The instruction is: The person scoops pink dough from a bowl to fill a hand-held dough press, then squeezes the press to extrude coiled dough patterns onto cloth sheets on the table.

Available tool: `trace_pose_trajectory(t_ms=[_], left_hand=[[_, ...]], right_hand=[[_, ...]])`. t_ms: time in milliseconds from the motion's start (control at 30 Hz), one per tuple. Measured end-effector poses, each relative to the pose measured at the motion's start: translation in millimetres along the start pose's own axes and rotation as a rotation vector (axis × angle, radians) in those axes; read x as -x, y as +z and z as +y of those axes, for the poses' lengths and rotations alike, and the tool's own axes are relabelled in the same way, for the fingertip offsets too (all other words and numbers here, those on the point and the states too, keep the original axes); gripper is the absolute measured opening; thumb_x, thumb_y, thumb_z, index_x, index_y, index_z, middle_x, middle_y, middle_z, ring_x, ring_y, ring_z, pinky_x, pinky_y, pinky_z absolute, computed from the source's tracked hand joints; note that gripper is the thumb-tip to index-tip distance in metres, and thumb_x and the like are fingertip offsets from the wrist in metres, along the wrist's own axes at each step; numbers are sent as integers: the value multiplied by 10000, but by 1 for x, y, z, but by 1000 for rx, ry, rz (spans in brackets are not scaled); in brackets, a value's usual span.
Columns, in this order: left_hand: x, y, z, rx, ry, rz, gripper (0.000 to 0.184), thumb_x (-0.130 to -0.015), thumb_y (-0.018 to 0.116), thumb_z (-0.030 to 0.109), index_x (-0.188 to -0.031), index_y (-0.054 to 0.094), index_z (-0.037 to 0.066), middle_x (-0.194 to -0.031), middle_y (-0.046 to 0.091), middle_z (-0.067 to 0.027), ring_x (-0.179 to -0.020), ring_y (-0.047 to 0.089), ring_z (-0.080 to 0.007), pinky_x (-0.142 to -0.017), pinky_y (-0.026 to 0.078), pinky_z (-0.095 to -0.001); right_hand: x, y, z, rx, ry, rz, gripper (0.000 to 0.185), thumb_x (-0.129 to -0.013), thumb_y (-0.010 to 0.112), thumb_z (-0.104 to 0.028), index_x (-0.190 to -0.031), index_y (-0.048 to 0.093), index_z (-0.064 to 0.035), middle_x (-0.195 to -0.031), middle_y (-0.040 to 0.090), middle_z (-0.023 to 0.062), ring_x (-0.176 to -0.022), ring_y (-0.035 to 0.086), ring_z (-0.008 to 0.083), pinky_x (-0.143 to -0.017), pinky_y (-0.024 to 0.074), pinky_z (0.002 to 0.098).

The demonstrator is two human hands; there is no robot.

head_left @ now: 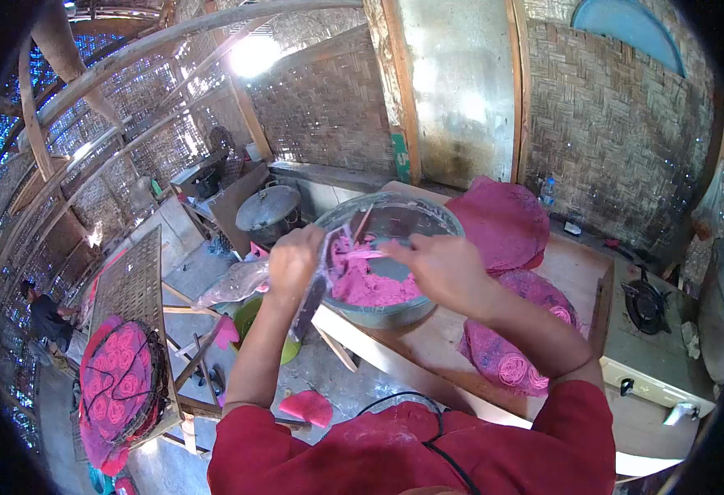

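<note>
Fingers of the left hand point(292, 262) are curled over the upper edge of a dark, flat-sided object point(313, 295), which is held tilted at the near left rim of a large grey basin point(391, 315). Its exact kind cannot be told. By the right hand point(444, 268), reached in over the basin from the other side, a pink-smeared tool point(367, 255) appears to be gripped, the fingers being bent and pressed together; its far end is brought close to the dark object, though whether the two are touching cannot be told. Crumbly pink dough point(374, 290) is heaped in the basin, mostly in its nearer and left part, and a thin stick point(363, 223) is leaned inside.

The basin is set on a wooden worktop point(580, 268). Just beside it, on the right, a round pink cloth point(498, 219) is laid, and nearer the body a pile of pink coils point(513, 370) is partly covered by purple-pink netting point(481, 351). Farther right, a black burner point(646, 305) is seen on a stove.

Beyond the left hand, a lidded pot point(269, 208) is placed. A yellow-green bucket point(297, 348) is stood below the left forearm. At the far left, pink coils are spread on a round rack point(162, 375), near which a person in dark clothing point(46, 320) is seated.
</note>
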State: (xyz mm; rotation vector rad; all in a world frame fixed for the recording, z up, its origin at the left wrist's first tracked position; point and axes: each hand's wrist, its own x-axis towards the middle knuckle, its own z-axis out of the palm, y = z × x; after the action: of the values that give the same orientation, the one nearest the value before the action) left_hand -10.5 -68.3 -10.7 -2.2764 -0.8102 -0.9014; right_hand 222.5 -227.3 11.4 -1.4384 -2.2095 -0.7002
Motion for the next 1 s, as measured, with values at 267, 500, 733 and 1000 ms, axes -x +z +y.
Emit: trace_pose_trajectory(t_ms=[267,500,733,1000], left_hand=[[-4,-12,12,121,192,32,113,-735,537,69,-839,581,69,-776,563,-100,-725,593,-275,-621,486,-382],[-2,4,10,141,20,-24,225,-700,619,219,-864,583,69,-750,570,-132,-715,600,-326,-614,474,-406],[19,6,-4,155,-152,-127,323,-680,673,284,-933,611,93,-814,615,-125,-761,614,-338,-646,495,-420],[31,-38,-68,819,-636,-23,337,-699,658,161,-990,597,2,-881,641,-112,-800,619,-237,-739,494,-342]], right_hand=[[-6,-3,3,126,-225,75,324,-772,530,-163,-1087,586,-110,-696,566,49,-573,613,200,-469,483,316],[10,12,-21,154,-74,-27,439,-780,515,-164,-1217,546,-142,-708,534,35,-537,575,178,-442,447,322],[25,-2,-8,182,-152,89,412,-782,512,-168,-1191,559,-145,-685,525,32,-549,586,189,-469,472,325],[18,143,37,130,216,-545,281,-882,504,-323,-949,691,-125,-946,659,107,-721,665,253,-606,525,403]])
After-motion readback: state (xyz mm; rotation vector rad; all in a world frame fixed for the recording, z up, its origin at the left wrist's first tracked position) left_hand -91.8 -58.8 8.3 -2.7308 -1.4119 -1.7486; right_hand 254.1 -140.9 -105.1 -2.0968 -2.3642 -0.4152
